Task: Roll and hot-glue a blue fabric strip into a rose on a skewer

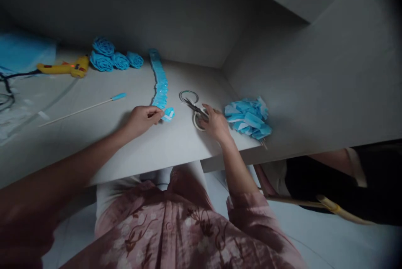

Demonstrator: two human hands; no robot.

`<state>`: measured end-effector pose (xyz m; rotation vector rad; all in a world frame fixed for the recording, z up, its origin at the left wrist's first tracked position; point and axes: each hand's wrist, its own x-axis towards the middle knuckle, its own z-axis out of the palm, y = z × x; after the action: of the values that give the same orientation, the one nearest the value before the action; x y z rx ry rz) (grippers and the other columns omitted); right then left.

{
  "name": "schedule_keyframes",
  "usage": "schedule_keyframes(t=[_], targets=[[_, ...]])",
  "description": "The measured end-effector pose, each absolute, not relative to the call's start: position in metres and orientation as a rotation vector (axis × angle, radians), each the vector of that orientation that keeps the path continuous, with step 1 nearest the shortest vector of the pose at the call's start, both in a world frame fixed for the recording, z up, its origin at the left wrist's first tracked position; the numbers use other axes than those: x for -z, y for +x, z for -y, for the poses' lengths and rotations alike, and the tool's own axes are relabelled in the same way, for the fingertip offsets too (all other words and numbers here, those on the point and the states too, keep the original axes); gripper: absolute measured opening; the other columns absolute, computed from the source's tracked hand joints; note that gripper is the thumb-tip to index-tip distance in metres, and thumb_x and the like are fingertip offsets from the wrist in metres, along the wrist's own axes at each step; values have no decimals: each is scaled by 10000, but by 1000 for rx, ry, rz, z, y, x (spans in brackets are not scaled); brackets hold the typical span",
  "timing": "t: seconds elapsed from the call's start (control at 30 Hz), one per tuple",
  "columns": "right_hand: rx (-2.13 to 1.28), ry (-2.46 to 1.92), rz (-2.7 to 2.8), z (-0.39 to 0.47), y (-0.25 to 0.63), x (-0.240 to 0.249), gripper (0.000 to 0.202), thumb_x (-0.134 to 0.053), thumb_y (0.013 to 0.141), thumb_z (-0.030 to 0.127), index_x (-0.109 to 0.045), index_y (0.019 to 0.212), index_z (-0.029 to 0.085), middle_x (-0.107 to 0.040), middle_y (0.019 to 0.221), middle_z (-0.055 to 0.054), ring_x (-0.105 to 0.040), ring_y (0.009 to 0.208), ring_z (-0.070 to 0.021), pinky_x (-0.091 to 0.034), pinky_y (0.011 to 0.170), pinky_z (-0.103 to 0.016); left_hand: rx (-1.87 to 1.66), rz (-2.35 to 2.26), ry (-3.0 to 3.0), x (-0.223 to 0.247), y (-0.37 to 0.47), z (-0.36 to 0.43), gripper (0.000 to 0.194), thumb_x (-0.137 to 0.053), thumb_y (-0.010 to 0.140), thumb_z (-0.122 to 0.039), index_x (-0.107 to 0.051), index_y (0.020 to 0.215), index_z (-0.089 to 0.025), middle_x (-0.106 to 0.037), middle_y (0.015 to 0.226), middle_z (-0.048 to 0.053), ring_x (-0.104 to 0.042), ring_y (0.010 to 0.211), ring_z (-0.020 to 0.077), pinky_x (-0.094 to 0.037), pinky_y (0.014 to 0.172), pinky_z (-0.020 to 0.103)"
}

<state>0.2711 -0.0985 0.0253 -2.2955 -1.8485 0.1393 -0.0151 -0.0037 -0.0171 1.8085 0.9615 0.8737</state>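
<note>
Two hands at work on a pale surface [132, 158]. The front edge of the surface runs just nearer the body than both hands; the back wall [176, 22] rises beyond them, and a side panel [307, 76] stands to the right of the right hand. Pale surface lies between the two hands, and a wider stretch extends leftward from the left hand to the stick. Two hands are shown. The left hand [143, 119] pinches one small blue piece [168, 114], bearing white marks, between thumb and forefinger, at the near end of one gathered blue strip [161, 80] that runs away from it. The right hand [216, 124] is curved, its fingers parted at the handles of one pair of scissors [195, 106]; in the dim light, how firmly it grips cannot be told. One white ring [198, 121] lies partly under that hand, and one wire coil [189, 96] sits beyond it, beside the blades. Four blue rosettes [120, 61] lie beyond the left hand, near one yellow glue gun [64, 68] with a red light. One blue-tipped stick [81, 111] lies to the left of the left hand. One heap of blue paper pieces [248, 118] sits just right of the right hand.
</note>
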Motion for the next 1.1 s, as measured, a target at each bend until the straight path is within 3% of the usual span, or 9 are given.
schedule_keyframes(t=[0.13,0.2,0.33,0.47,0.57,0.67,0.8,0.97,1.1], targets=[[-108,-2159,1725,75,289,-33,745,-726,986,215,-545,1706,148,-829,1399,-203,-788,1268,-366,-605,1090,-480,-872,-937,1715,12,-16,4,379,-729,865,-523,-683,683,-194,-614,624,11,-458,551,125,-333,558,269],[21,-2180,1661,56,301,-43,755,-725,974,199,-543,1698,88,-810,1409,-250,-778,1271,-390,-591,1112,-519,-891,-924,1663,8,-16,5,373,-739,860,-516,-666,681,-197,-632,643,21,-471,565,126,-358,569,266],[102,-2070,1735,25,300,-57,524,-643,1008,186,-716,1500,22,-766,1438,-327,-719,1357,-433,-514,1201,-581,-919,-907,1597,3,-14,5,344,-754,853,-487,-669,689,-197,-635,640,22,-481,575,126,-370,572,265],[-682,-1421,1935,17,260,-49,373,-667,1071,456,-831,1242,168,-841,1188,-147,-779,1144,-287,-601,1052,-423,-935,-888,1600,6,-14,4,336,-755,850,-469,-665,676,-195,-618,623,9,-460,558,114,-344,554,261],[-1277,-1148,1871,15,231,-39,489,-833,923,679,-809,994,196,-776,891,-47,-717,864,-199,-599,809,-328,-930,-891,1625,8,-14,4,304,-753,866,-439,-690,706,-188,-606,616,2,-465,564,116,-329,553,259],[-1500,-1076,1783,8,219,-34,508,-990,770,637,-740,858,204,-686,739,26,-607,716,-132,-533,711,-276,-932,-911,1619,6,-15,4,253,-765,858,-405,-727,757,-175,-610,624,-3,-486,581,117,-347,572,252],[-1538,-1015,1748,-2,216,-34,518,-1045,718,580,-722,846,196,-700,765,30,-600,738,-121,-526,760,-278,-1024,-916,1492,0,-14,5,277,-778,879,-419,-689,769,-181,-637,679,11,-550,644,134,-440,633,249],[-1387,-972,1666,-4,207,-19,583,-1003,750,685,-711,884,199,-674,826,11,-588,804,-146,-491,794,-300,-1045,-856,1386,-4,-12,8,350,-768,894,-529,-678,845,-194,-652,730,30,-607,677,160,-502,644,267],[-1348,-984,1552,4,201,-8,603,-959,775,755,-696,885,224,-647,838,4,-581,823,-170,-514,825,-333,-996,-880,1413,-4,-12,10,307,-835,802,-437,-648,839,-196,-639,709,6,-575,652,141,-476,631,251]])
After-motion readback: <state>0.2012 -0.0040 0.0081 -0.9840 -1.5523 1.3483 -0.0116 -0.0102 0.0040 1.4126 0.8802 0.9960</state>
